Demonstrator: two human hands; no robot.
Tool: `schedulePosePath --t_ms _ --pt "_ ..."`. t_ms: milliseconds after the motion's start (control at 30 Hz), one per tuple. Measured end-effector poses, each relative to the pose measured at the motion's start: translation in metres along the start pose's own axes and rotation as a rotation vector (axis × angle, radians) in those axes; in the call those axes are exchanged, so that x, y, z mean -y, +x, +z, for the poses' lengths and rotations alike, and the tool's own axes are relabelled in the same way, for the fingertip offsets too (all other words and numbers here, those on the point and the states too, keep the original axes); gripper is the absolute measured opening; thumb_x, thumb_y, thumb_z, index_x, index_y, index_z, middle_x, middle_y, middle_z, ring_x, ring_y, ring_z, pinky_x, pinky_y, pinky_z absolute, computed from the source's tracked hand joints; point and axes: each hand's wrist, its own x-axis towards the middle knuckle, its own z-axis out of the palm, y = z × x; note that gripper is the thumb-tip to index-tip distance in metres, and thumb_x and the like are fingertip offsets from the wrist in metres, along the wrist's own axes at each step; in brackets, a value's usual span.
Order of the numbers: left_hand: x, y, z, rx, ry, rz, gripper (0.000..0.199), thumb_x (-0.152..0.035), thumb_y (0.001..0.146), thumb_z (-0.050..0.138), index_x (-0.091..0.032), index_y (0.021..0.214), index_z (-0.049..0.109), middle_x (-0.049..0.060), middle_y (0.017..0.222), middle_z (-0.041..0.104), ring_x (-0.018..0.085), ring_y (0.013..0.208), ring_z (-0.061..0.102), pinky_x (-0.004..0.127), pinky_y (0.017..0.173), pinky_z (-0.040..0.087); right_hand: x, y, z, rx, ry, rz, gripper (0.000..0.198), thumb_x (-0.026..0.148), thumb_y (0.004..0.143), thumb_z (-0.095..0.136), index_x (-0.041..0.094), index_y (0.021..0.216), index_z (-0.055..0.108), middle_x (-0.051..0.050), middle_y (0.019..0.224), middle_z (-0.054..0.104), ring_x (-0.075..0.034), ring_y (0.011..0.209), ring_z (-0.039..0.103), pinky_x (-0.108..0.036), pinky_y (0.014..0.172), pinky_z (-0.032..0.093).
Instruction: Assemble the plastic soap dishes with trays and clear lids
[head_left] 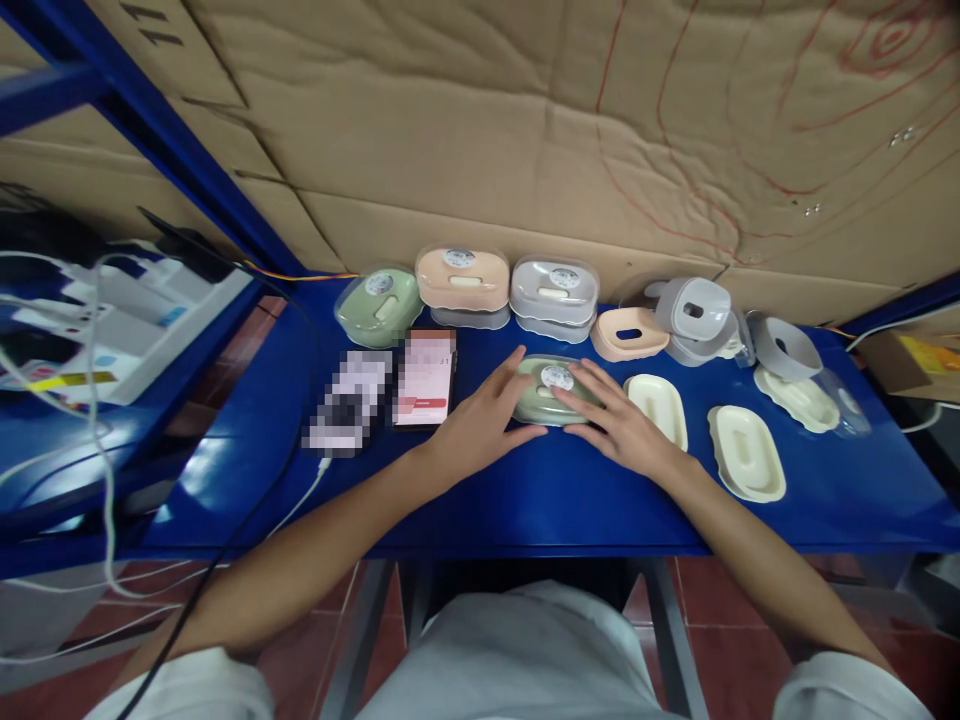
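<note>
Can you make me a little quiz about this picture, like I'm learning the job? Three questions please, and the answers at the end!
1. What colour is the box between the left hand and the right hand?

2. True or false: the phone showing a red bar on its screen lies to the right of the right hand.

3. What stands behind the blue table?
A) curtains
B) cardboard
C) a mirror

Key: 1. Green. 2. False, it lies to the left of both hands. 3. B.

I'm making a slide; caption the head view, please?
Both hands on a green box, cream trays beside, on a blue table.
</note>
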Motion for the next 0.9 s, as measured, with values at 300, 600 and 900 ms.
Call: schedulePosePath --t_ms 300,600,900 --pt "-0.020 -0.004 -0.016 -0.442 0.100 0.394 0.037 -0.023 0.096 0.073 -0.026 0.132 0.062 0.016 0.145 0.064 0.029 0.129 0.068 0.047 0.106 0.059 -0.014 0.109 -0.043 -0.215 -0.108 -0.084 0.061 0.038 0.109 0.062 0.035 0.167 0.045 -0.003 0.178 0.036 -0.033 0.167 0.028 -0.063 0.135 0.031" --pt "-0.020 0.002 -0.017 -0.367 0.174 0.370 0.027 -0.014 0.096 0.067 -0.019 0.123 0.065 0.018 0.136 0.068 0.028 0.118 0.070 0.044 0.098 0.061 -0.022 0.226 -0.018 0.000 -0.240 0.070 0.068 0.041 0.111 0.059 0.023 0.172 0.034 -0.012 0.181 0.026 -0.036 0.169 0.019 -0.069 0.134 0.019" --pt "-0.022 0.002 -0.018 -0.211 0.180 0.238 0.020 -0.017 0.102 0.061 -0.017 0.121 0.068 0.015 0.129 0.072 0.028 0.111 0.071 0.045 0.097 0.059 -0.010 0.056 -0.060 -0.061 -0.463 0.487 0.046 0.044 0.114 0.039 0.017 0.123 0.075 -0.016 0.111 0.080 -0.033 0.102 0.075 -0.043 0.088 0.055"
